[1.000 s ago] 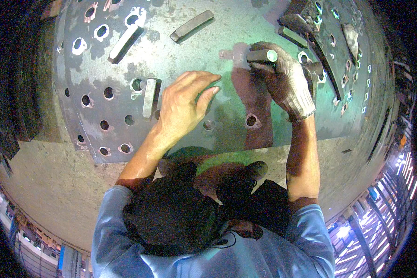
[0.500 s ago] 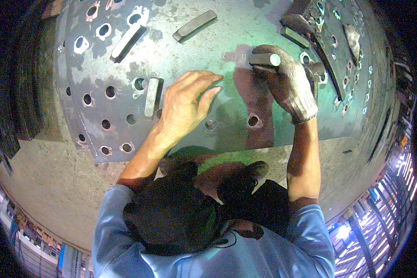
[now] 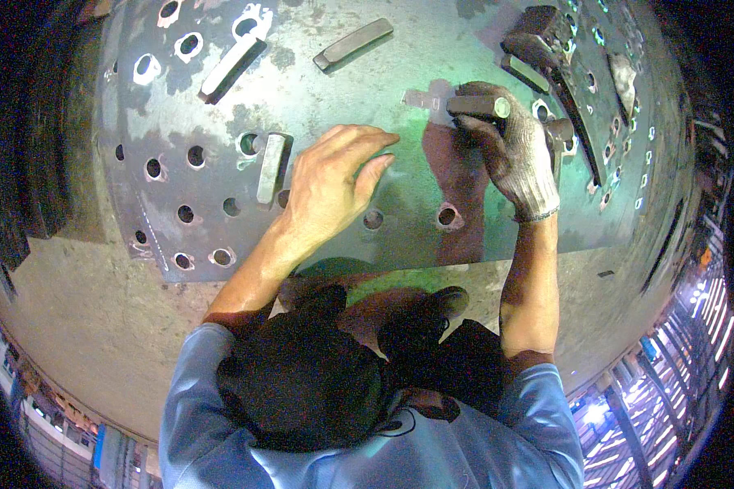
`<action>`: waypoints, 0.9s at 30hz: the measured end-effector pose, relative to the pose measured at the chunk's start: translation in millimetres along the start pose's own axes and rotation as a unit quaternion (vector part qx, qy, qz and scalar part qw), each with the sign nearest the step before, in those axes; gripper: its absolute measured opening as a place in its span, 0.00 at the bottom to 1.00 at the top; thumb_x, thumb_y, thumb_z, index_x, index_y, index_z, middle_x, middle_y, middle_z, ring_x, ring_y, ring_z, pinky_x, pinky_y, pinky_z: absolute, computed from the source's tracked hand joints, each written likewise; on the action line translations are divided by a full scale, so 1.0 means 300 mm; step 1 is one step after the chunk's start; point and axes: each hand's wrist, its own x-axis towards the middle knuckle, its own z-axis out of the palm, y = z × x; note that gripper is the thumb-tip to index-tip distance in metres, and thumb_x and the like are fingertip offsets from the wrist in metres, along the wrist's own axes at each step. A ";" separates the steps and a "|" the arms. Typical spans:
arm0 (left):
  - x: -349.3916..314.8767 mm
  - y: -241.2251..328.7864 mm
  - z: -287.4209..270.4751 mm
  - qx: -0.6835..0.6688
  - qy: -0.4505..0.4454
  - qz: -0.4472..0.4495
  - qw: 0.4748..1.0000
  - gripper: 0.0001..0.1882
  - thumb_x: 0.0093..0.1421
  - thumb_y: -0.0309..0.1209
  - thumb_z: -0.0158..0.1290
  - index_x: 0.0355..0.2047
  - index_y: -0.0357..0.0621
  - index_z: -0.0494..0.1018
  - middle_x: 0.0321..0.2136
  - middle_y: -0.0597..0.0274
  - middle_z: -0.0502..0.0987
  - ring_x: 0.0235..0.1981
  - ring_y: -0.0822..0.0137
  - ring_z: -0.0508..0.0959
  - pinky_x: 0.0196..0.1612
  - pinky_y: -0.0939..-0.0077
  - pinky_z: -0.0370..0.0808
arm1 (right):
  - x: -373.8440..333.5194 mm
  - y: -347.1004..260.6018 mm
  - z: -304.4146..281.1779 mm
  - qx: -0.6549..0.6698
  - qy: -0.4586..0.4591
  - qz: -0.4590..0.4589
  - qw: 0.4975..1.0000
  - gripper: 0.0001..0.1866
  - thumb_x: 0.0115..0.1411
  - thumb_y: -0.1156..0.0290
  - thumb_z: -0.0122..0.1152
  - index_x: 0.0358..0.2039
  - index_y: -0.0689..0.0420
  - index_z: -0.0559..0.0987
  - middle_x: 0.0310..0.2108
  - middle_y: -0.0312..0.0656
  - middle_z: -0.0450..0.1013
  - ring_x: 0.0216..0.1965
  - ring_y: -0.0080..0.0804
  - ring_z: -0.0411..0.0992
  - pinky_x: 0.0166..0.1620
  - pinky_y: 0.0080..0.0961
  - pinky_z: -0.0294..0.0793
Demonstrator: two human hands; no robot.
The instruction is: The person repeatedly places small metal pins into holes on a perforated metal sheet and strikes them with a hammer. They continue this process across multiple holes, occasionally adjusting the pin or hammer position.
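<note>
My left hand (image 3: 330, 175) is bare and hovers over the dark steel plate (image 3: 302, 98), its thumb and fingers apart and nothing between them. My right hand (image 3: 518, 155) wears a whitish, dirt-darkened knitted glove. It is closed round a short steel bar (image 3: 475, 107) whose pale round end points right. Left of that bar, a small patch of marks shows on the plate. Beside my left hand lies a blocky steel bar (image 3: 271, 169). Farther off are a second bar (image 3: 233, 70) and a third bar (image 3: 355, 44), both lying slantwise.
Flame-cut holes dot the plate at left, front and right. A heavy block (image 3: 537, 34) lies at far right, near a small bar (image 3: 525, 73) and a long dark strip (image 3: 577, 126). A hammer-like tool (image 3: 559, 130) is partly hidden beside my glove. Concrete floor (image 3: 98, 326) borders the plate.
The whole view has shifted slightly, with the plate and the bars on it appearing a little farther right. Both hands keep nearly the same pose, the right still gripping its bar.
</note>
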 end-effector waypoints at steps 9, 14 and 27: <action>-0.003 -0.001 -0.001 0.000 -0.006 -0.007 1.000 0.12 0.57 0.25 0.62 0.42 0.38 0.82 0.41 0.53 0.83 0.44 0.55 0.82 0.48 0.65 0.78 | 0.018 0.004 0.000 -0.006 -0.008 0.011 1.000 0.13 0.63 0.74 0.61 0.49 0.60 0.79 0.43 0.41 0.79 0.44 0.30 0.77 0.50 0.27 0.77; -0.003 -0.004 0.000 -0.001 -0.003 -0.001 1.000 0.11 0.57 0.25 0.61 0.42 0.38 0.82 0.41 0.54 0.83 0.44 0.54 0.82 0.48 0.65 0.78 | 0.018 -0.020 -0.007 -0.039 -0.016 0.009 0.999 0.14 0.63 0.73 0.61 0.49 0.59 0.79 0.44 0.42 0.80 0.44 0.34 0.78 0.49 0.29 0.78; -0.003 -0.003 -0.001 0.007 -0.009 -0.004 1.000 0.12 0.58 0.26 0.61 0.42 0.39 0.81 0.41 0.55 0.83 0.44 0.55 0.82 0.48 0.66 0.78 | 0.012 -0.034 0.002 -0.062 -0.011 0.034 0.997 0.16 0.63 0.72 0.62 0.52 0.58 0.78 0.45 0.44 0.80 0.46 0.35 0.79 0.49 0.29 0.79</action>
